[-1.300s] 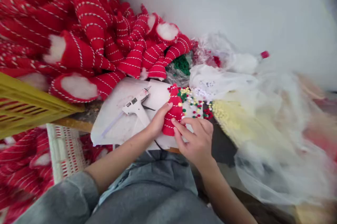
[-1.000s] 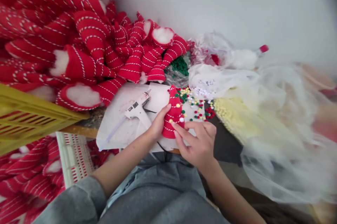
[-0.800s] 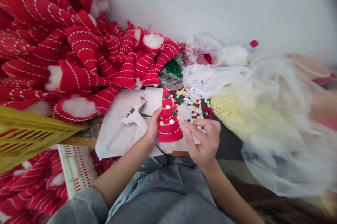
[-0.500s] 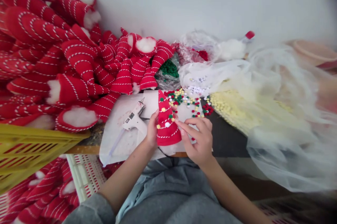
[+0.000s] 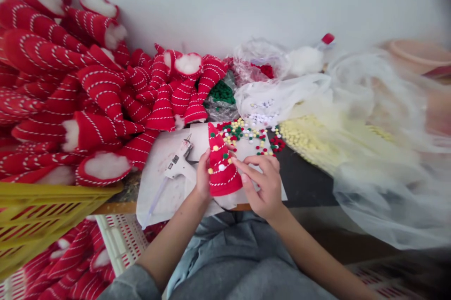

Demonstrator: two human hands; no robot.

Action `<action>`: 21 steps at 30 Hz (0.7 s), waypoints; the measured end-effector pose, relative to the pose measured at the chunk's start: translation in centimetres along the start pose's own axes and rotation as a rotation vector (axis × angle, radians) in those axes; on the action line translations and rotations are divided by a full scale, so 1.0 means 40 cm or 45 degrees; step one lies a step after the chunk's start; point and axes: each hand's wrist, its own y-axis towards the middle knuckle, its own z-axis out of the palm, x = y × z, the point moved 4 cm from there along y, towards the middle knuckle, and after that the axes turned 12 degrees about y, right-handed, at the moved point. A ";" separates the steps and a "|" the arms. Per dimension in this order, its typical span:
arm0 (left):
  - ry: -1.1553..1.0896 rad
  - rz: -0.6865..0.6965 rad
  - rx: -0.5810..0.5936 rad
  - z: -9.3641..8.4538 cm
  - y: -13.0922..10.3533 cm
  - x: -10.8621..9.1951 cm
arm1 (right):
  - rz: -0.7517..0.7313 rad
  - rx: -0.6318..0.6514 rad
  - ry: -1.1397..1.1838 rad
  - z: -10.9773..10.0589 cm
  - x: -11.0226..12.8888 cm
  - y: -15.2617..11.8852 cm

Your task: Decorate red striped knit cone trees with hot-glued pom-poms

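A stuffed red cone (image 5: 220, 182) with spiralling red-and-white cord stands tip away from me, dotted with a few green, yellow and white pom-poms. My left hand (image 5: 203, 175) grips its left side, thumb in front and the other fingers hidden behind. On the cone's right edge, the stretched index finger of my right hand (image 5: 262, 180) touches a small yellow pom-pom (image 5: 230, 161). That hand's thumb is apart from the index finger, and its other fingers are bent. Loose pom-poms (image 5: 243, 133) in red, green, yellow and white lie behind the cone. Left of it rests a white glue gun (image 5: 179, 161) on paper.
Red striped cones (image 5: 102, 88) are heaped at the left, above a yellow crate (image 5: 52, 206). A white crate (image 5: 121, 239) stands below the table edge. Bags of green pom-poms (image 5: 222, 92) and yellow pom-poms (image 5: 306, 140) lie behind and right. A pink basin (image 5: 419, 55) stands far right.
The view has shifted slightly, so the surroundings sit a little differently in the picture. Both hands keep their places on the cone, with the right index finger still at the yellow pom-pom.
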 end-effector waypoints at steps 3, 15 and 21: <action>-0.003 -0.051 0.130 0.011 0.000 0.002 | -0.023 0.033 -0.016 0.011 0.001 -0.001; 0.043 -0.008 -0.026 0.002 0.001 0.003 | -0.013 0.062 -0.072 0.021 -0.004 0.016; 0.012 0.053 -0.139 -0.007 0.001 0.001 | -0.042 0.068 -0.018 0.024 -0.009 0.009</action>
